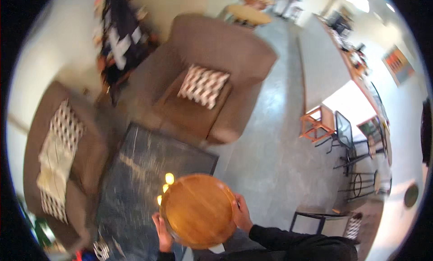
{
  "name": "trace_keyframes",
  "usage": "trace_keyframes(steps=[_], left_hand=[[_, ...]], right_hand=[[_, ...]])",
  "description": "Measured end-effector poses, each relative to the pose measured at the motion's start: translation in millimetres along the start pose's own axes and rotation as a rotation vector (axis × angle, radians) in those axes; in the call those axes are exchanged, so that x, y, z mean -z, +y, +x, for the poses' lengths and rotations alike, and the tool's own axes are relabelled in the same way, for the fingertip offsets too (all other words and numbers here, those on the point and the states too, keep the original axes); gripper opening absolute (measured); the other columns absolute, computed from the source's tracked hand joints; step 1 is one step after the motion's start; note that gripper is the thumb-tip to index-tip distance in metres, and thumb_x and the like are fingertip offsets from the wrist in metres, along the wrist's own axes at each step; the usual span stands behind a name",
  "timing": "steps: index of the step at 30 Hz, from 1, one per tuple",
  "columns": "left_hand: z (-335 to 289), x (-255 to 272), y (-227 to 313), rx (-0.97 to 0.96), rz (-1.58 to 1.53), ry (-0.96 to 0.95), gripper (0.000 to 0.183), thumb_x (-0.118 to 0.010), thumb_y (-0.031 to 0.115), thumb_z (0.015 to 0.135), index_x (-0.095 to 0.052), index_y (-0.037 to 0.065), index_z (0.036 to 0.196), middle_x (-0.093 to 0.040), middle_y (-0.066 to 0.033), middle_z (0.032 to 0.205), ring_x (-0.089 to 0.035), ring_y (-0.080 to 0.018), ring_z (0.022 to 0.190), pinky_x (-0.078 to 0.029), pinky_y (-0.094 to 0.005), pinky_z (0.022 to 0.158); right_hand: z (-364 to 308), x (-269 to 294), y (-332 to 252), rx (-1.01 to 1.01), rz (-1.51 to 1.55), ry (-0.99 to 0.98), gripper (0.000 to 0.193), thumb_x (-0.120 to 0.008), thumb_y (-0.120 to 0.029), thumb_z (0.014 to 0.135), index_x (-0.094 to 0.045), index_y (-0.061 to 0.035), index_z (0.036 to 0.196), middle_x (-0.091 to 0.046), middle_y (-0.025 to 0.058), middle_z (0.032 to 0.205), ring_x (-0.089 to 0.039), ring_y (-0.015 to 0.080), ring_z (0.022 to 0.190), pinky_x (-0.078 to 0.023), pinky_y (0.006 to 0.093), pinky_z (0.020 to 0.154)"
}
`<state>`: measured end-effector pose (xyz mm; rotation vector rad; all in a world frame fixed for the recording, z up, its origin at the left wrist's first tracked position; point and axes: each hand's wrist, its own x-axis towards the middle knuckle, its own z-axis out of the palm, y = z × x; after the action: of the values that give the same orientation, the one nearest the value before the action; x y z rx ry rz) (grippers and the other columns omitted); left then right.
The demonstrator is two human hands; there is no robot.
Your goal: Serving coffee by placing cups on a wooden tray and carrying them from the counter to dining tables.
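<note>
A round brown wooden tray (198,211) is held out in front of me, over the near edge of the dark low table. My right hand (242,213) grips its right rim, the thumb side toward the top face. At the lower left rim, my left hand (163,231) supports the tray with its fingers pointing up along the edge. Nothing lies on the tray's top face. Small glowing yellow lights (169,178) show along its upper left rim; I cannot tell what they belong to.
Beyond the dark low table (135,170) stands a brown armchair (216,49) with a patterned cushion (204,87). A brown sofa (85,166) with cushions is at the left. Wooden and black stools (318,124) line a long counter (324,62) at the right. A black-framed table (309,222) is near my right arm.
</note>
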<state>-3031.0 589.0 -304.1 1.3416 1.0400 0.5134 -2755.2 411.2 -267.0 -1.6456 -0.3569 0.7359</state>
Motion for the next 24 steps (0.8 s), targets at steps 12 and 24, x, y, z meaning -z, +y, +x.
trace_keyframes(steps=[12,24], left_hand=[[170,-307,271,-0.111,-0.331,-0.513,0.052,-0.034,0.032,0.11,-0.031,0.003,0.153,-0.04,-0.0138,0.153,-0.04,-0.0253,0.14,-0.032,-0.0383,0.116],[376,-553,401,-0.309,-0.157,-0.692,0.05,-0.033,0.032,0.111,-0.038,0.002,0.151,-0.041,-0.012,0.153,-0.039,-0.0246,0.14,-0.03,-0.0377,0.117]], right_hand=[[118,203,-126,0.171,0.167,0.647,0.033,-0.048,-0.022,0.107,-0.051,0.0,0.131,-0.059,0.0072,0.115,-0.055,0.0128,0.104,-0.046,0.0293,0.092],[351,349,-218,0.246,0.284,0.852,0.029,-0.047,-0.018,0.107,-0.053,0.0003,0.128,-0.06,0.0079,0.117,-0.057,0.0141,0.104,-0.048,0.03,0.09]])
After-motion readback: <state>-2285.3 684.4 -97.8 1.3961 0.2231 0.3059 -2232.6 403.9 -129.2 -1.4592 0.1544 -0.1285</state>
